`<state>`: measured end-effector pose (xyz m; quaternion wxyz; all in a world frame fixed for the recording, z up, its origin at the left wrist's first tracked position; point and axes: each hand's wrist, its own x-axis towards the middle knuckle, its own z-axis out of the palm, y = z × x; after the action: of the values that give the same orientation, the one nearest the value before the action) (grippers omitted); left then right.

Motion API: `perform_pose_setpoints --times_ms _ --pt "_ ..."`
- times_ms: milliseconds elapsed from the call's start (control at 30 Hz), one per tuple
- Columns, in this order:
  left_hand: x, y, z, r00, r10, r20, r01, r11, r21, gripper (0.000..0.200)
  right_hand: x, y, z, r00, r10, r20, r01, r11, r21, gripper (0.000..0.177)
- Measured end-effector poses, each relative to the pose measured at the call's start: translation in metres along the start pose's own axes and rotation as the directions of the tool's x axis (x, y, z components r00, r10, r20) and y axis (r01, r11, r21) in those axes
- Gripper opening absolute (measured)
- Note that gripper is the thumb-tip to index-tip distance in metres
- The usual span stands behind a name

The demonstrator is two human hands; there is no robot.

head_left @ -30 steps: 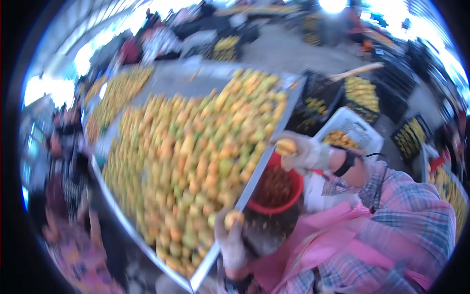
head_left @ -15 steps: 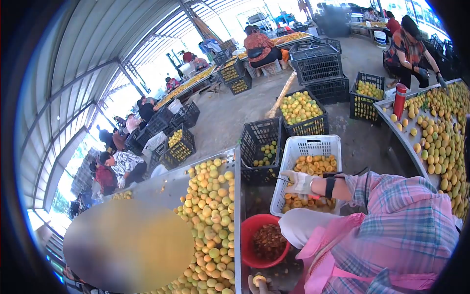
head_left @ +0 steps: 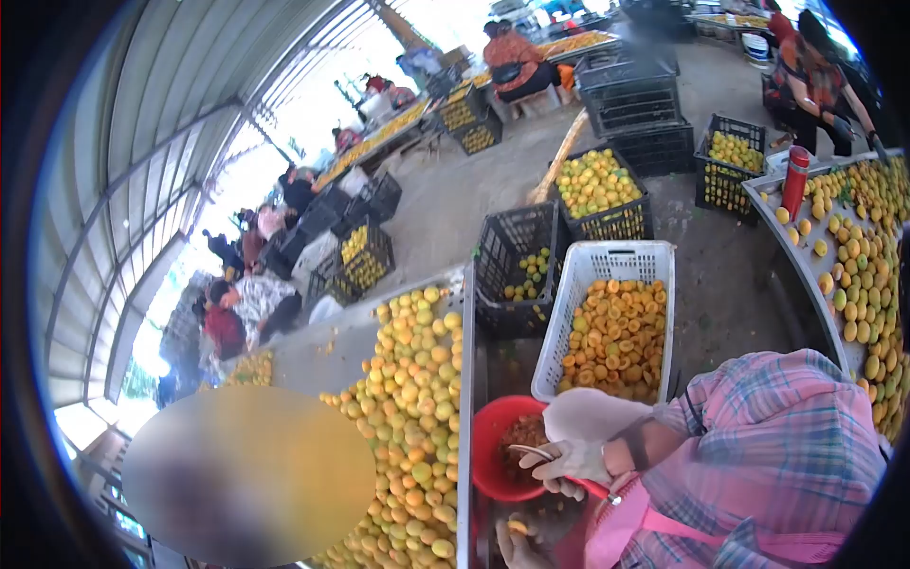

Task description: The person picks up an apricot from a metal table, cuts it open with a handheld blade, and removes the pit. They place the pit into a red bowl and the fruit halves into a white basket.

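Observation:
My right hand (head_left: 576, 465), in a pale glove, is closed round a red-handled tool (head_left: 599, 489) with a thin, curved metal tip (head_left: 529, 451). It is beside the red bowl (head_left: 482, 446), which contains brown apricot stones (head_left: 523, 438). Just below, at the bottom edge, my gloved left hand (head_left: 515, 548) grips an apricot (head_left: 518, 526); part of this hand is cut off. Beyond the right hand stands a white crate (head_left: 666, 313) of halved orange apricots (head_left: 616, 332). Whole apricots (head_left: 417, 408) lie piled on the metal table (head_left: 360, 351) alongside.
Black crates (head_left: 517, 228) with yellow-green fruit (head_left: 597, 180) stand beyond the white crate. Another fruit-covered table (head_left: 801, 270) at right carries a red flask (head_left: 794, 182). A co-worker (head_left: 820, 85) sits behind it, with several other people farther away. A blurred oval covers the lower left.
My right hand has moved from over the white crate down to beside the red bowl, close to my left hand. The halved apricots are now uncovered, and the whole view has shifted slightly.

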<state>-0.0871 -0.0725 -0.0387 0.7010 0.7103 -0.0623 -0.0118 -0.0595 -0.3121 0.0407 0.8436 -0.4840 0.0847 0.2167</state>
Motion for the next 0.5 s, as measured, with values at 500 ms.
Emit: perform_pose_setpoints --times_ms 500 --pt "-0.032 0.08 0.037 0.915 -0.354 -0.192 0.223 0.843 -0.49 0.045 -0.012 -0.014 0.028 0.97 -0.031 0.241 0.06 0.992 -0.115 0.036"
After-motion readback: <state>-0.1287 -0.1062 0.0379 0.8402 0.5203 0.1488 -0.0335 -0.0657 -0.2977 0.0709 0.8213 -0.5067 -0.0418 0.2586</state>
